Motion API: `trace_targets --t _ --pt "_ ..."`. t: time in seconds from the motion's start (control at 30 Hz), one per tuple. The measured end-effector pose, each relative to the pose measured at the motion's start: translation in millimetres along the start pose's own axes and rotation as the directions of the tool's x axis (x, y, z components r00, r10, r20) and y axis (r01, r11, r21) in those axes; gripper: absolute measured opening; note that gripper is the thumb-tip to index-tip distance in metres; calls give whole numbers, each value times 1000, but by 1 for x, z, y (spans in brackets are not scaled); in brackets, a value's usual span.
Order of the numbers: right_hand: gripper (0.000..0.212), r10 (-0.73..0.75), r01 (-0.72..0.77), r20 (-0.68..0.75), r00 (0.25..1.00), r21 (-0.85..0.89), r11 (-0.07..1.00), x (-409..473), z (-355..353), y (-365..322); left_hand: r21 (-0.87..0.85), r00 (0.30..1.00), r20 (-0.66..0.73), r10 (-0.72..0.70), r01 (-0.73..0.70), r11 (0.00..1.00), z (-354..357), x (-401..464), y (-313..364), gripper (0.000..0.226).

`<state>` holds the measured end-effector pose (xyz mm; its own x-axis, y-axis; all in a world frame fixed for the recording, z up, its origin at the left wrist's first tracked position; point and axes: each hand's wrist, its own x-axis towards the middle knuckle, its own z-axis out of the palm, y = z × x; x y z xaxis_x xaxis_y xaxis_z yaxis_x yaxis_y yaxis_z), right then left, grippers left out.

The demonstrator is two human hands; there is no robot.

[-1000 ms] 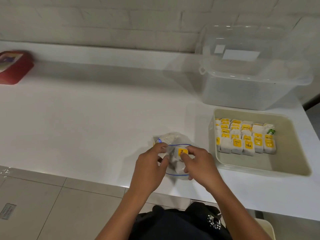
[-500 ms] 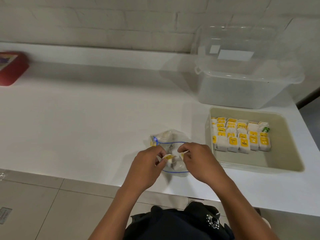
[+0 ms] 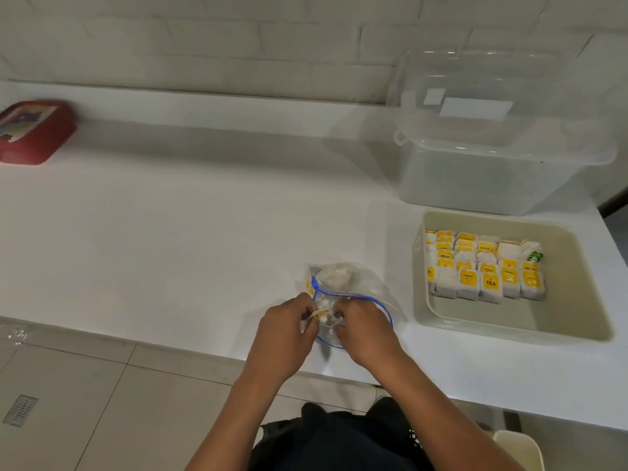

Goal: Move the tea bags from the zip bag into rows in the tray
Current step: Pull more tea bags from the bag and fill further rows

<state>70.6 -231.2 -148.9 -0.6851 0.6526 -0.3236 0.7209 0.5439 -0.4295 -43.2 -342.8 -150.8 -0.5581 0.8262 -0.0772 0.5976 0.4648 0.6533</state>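
A clear zip bag (image 3: pixel 353 283) with a blue zip rim lies near the counter's front edge, with tea bags still inside. My left hand (image 3: pixel 285 331) and my right hand (image 3: pixel 365 329) meet at its mouth, fingers pinched on a white tea bag with a yellow tag (image 3: pixel 324 316). To the right stands the beige tray (image 3: pixel 577 321), holding several rows of white tea bags with yellow tags (image 3: pixel 486 266) in its far left part. The fingertips are partly hidden by the bag's plastic.
A clear plastic box with its lid raised (image 3: pixel 492 158) stands behind the tray. A red tin (image 3: pixel 34 130) sits far left by the wall. The white counter (image 3: pixel 187 232) ends just below my hands, with tiled floor beyond.
My hands have drawn closer together at the bag's mouth, and the tea bag that showed its yellow tag is now bunched between my fingers.
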Motion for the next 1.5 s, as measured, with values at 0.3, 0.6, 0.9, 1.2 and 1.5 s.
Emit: trace_targets --t 0.3,0.6,0.9,1.2,1.5 --pt "8 -129 128 -36 991 -23 991 -11 -25 -8 -24 1000 -23 -2 1 1000 0 0 4 8" --pt "11 -6 107 -197 980 507 855 -24 -53 -2 23 997 -56 -50 52 998 -7 2 13 8" --pt "4 69 -164 153 986 964 207 -24 -73 6 -527 987 -2 -162 137 839 -34 5 55 16" --pt "19 112 19 -75 991 900 435 -28 -75 6 -614 995 12 -96 83 785 -32 7 90 6" --pt "15 105 103 -155 982 915 390 -28 -105 31 -645 997 -40 -70 28 763 -14 20 128 20"
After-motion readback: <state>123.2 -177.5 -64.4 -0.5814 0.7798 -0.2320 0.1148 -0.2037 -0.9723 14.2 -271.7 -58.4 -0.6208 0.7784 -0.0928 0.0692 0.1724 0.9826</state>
